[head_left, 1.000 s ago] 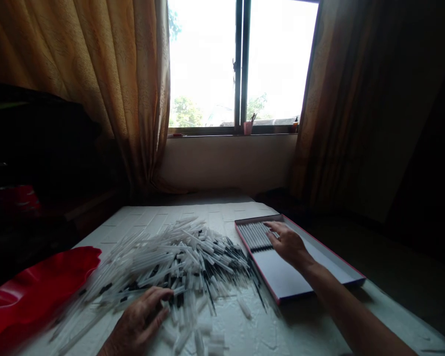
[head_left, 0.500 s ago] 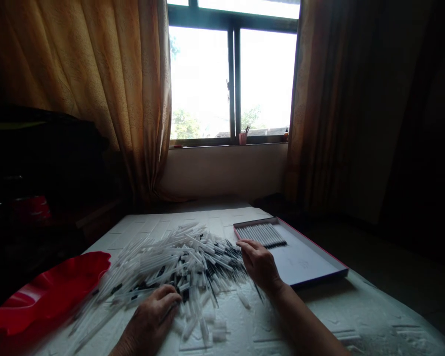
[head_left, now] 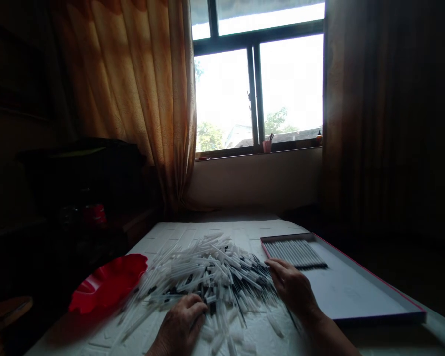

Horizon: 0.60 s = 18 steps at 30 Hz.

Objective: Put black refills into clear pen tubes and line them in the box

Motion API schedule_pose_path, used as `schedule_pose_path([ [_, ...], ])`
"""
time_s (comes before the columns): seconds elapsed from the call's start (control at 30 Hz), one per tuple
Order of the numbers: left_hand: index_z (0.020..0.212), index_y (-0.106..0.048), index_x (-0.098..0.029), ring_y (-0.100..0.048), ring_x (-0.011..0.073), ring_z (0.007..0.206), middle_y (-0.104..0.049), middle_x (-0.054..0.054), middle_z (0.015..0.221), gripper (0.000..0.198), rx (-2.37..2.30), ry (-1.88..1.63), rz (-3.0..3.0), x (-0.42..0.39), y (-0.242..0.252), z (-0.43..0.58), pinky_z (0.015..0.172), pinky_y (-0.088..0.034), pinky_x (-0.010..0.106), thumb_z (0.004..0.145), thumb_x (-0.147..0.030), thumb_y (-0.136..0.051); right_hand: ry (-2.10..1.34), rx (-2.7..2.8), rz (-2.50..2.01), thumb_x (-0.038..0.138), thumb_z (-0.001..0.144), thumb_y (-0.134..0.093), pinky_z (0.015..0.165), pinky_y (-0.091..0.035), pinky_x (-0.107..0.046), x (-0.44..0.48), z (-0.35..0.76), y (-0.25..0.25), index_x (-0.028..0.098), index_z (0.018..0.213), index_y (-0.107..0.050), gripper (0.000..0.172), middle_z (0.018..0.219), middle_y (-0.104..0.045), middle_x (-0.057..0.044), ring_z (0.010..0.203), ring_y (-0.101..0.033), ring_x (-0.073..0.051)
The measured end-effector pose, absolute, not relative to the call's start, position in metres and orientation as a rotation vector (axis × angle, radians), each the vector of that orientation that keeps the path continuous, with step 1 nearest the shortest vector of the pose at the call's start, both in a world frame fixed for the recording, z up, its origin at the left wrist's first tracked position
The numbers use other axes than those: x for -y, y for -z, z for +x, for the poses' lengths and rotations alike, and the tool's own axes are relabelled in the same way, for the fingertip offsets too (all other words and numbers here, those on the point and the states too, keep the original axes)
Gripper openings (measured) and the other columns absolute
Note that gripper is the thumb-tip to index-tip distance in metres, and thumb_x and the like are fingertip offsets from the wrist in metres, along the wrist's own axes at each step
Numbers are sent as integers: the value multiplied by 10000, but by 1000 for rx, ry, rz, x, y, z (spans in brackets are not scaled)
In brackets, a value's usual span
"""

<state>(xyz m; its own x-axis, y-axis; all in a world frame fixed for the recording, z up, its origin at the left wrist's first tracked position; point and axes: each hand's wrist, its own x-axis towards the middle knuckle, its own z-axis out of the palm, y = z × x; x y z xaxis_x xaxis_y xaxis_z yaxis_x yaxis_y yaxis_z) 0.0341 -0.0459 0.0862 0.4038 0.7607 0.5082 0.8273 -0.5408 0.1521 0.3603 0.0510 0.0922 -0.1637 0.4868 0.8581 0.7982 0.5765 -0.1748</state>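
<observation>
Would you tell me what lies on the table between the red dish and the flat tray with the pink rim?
In the head view, a loose pile of clear pens fills that stretch between the red dish and the tray, with both hands at its near edge.

No writing, label, brand, number or sign can be read anywhere in the frame. The clear pens heaped at lower centre show only dark tips and pale barrels, with no print that can be made out. The flat box at lower right has a plain pale floor and a red rim. The red dish at lower left is bare of markings.
</observation>
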Motion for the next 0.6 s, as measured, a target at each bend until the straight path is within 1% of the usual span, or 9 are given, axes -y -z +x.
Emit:
schedule_pose_path([
  [0.07, 1031, -684, -214, -712, 221, 942, -710, 53, 1037, 222, 1438, 779, -2540, 44, -84, 33, 821, -592, 376, 908, -69, -568, 390, 1807, -1035, 185, 906, -441, 716, -637, -327, -52, 361, -90, 203, 975, -766, 333, 975, -798, -101, 828, -780, -244],
  [0.1, 1038, -681, -201, -703, 220, 953, -705, 53, 1052, 185, 1439, 760, -2546, 43, -83, 32, 825, -588, 390, 920, -87, -594, 386, 1803, -1027, 195, 910, -437, 698, -641, -327, -53, 362, -89, 200, 969, -767, 335, 972, -799, -102, 820, -782, -245],
  [0.17, 1022, -678, -175, -691, 209, 942, -699, 48, 1058, 75, 1434, 725, -2556, 40, -79, 30, 812, -585, 400, 959, -202, -648, 375, 1797, -1007, 209, 912, -439, 668, -645, -316, -55, 363, -86, 204, 956, -768, 333, 969, -801, -94, 800, -785, -239],
  [0.23, 1023, -681, -175, -690, 203, 937, -701, 48, 1064, 109, 1428, 697, -2568, 38, -74, 27, 812, -584, 396, 976, -268, -651, 374, 1794, -995, 220, 912, -440, 666, -650, -314, -57, 365, -84, 203, 957, -771, 334, 971, -802, -92, 803, -788, -240],
  [0.33, 1071, -675, -177, -690, 207, 954, -697, 55, 1106, 137, 1444, 678, -2559, 37, -67, 24, 828, -580, 406, 987, -279, -639, 408, 1839, -995, 236, 913, -448, 660, -654, -288, -62, 371, -79, 200, 985, -779, 340, 986, -805, -89, 798, -792, -230],
  [0.47, 1121, -667, -183, -686, 217, 983, -687, 66, 1157, 178, 1445, 633, -2561, 32, -57, 21, 843, -578, 418, 986, -296, -640, 396, 1852, -941, 265, 893, -466, 559, -645, -244, -73, 378, -67, 208, 985, -793, 344, 969, -809, -81, 745, -796, -225],
  [0.6, 1161, -657, -196, -682, 220, 1001, -673, 76, 1204, 207, 1455, 560, -2563, 22, -42, 15, 850, -579, 419, 991, -311, -632, 299, 1794, -885, 306, 888, -477, 529, -638, -233, -89, 378, -48, 244, 965, -802, 340, 963, -811, -65, 714, -794, -221],
])
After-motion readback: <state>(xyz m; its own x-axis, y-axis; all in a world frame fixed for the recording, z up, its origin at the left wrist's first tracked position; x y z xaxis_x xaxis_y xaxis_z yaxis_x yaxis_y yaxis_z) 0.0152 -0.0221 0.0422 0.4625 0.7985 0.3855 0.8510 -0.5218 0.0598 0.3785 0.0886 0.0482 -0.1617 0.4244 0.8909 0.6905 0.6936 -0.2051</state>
